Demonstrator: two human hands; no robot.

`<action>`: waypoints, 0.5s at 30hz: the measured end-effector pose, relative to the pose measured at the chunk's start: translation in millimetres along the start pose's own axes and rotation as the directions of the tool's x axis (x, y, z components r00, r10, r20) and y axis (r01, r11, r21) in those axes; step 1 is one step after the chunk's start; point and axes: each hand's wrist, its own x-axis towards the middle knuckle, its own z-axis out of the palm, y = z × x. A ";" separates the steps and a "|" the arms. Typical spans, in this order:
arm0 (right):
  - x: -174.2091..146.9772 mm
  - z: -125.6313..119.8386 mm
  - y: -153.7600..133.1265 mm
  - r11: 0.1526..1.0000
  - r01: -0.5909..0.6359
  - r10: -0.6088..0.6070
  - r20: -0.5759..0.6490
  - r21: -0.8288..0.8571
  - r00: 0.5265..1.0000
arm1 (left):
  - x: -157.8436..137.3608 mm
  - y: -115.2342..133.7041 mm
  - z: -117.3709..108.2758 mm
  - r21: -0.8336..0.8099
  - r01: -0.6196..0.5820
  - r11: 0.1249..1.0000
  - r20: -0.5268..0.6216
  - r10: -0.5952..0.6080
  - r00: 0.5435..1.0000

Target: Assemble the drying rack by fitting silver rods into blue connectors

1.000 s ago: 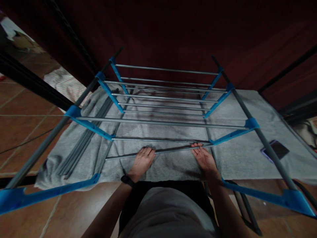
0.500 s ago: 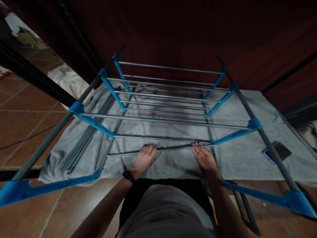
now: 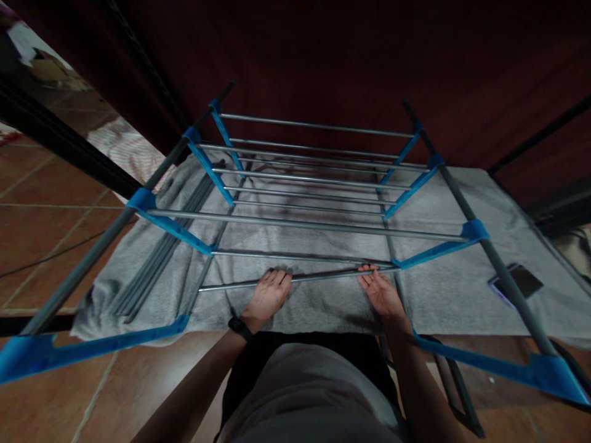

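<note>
A loose grey metal tube (image 3: 323,276) runs across the front of a rack (image 3: 300,226) made of grey tubes and blue plastic brackets. My left hand (image 3: 271,290) is closed over this tube left of its middle, knuckles up. Near the tube's right end, my right hand (image 3: 379,289) pinches it, palm turned up. That end lies close to a blue bracket (image 3: 436,251) on the right; I cannot tell whether it sits in it. The tube's left end rests by the rack's lower left upright (image 3: 199,284).
Several loose grey tubes (image 3: 159,267) lie on the grey blanket (image 3: 462,295) at the left. A phone (image 3: 517,283) lies at the right, partly behind a rack tube. Dark red cloth (image 3: 314,67) hangs behind. Tiled floor (image 3: 55,258) shows at the left.
</note>
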 end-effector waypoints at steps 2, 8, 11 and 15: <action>-0.1 -0.3 -0.8 1.000 0.000 0.000 0.005 0.004 1.000 | -0.1 0.0 0.7 0.015 -0.001 1.000 0.000 0.001 1.000; -0.6 -0.4 -0.7 1.000 0.010 -0.011 0.022 0.005 1.000 | 0.0 -0.3 0.8 0.024 -0.005 1.000 -0.001 0.005 1.000; -0.4 -1.0 0.8 1.000 0.028 -0.028 0.022 0.002 0.999 | -0.3 -0.6 0.6 0.004 -0.005 1.000 -0.013 0.005 1.000; 0.7 -1.7 2.8 1.000 0.028 -0.028 0.006 0.003 1.000 | -2.5 -1.1 1.1 -0.002 -0.016 1.000 -0.048 0.016 0.999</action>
